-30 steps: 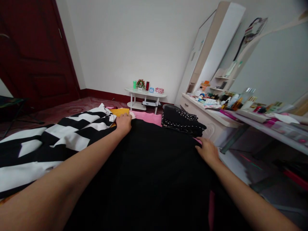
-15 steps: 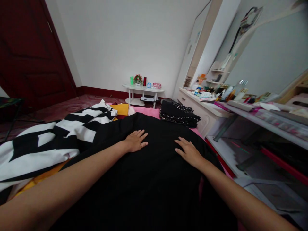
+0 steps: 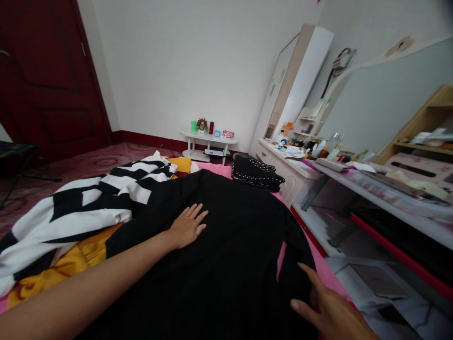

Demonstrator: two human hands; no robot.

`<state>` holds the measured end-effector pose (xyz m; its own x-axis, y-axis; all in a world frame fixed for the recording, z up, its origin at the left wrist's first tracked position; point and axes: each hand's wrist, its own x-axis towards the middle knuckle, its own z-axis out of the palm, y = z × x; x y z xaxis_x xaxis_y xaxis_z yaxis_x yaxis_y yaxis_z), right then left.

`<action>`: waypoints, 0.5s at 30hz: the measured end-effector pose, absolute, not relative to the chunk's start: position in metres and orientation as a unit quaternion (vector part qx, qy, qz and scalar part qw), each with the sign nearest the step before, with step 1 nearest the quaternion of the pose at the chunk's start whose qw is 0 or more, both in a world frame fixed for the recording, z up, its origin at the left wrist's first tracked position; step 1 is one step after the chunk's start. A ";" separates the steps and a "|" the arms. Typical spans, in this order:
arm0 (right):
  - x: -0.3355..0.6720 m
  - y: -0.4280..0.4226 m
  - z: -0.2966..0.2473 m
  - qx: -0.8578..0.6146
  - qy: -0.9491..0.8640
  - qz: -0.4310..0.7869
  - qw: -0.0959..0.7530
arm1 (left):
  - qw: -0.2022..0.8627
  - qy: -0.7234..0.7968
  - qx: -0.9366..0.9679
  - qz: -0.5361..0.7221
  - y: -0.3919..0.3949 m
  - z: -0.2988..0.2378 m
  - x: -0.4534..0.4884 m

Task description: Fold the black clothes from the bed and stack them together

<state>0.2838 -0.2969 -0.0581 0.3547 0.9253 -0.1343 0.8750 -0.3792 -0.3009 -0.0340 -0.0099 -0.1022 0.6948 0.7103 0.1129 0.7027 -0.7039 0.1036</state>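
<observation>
A black long-sleeved garment (image 3: 233,226) lies spread over a pink bed cover (image 3: 323,267). My left hand (image 3: 187,226) rests flat on its left part, fingers stretched out. At the lower right, my right hand (image 3: 325,302) is at the garment's right sleeve, thumb and fingers apart; whether it touches the cloth I cannot tell. Left of the garment are a crumpled black-and-white patterned cloth (image 3: 102,217) and a mustard-yellow cloth (image 3: 76,264). A folded black cloth with white dots (image 3: 256,172) sits beyond the garment's far right side.
A dressing table (image 3: 304,165) with bottles and a desk (image 3: 385,189) stand along the right. A small white table (image 3: 212,137) carrying a green cup and flowers is against the far wall. At left are a dark red door (image 3: 60,85) and a folding stool (image 3: 17,156).
My right hand has moved from the garment's upper right part down and right to the sleeve. My left hand stays flat on the cloth, slightly lower in view. The view has shifted rightward.
</observation>
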 end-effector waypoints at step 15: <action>0.306 -0.252 0.025 -0.701 -0.612 0.365 0.023 | 0.017 0.385 0.915 0.118 -0.012 -0.108 -0.034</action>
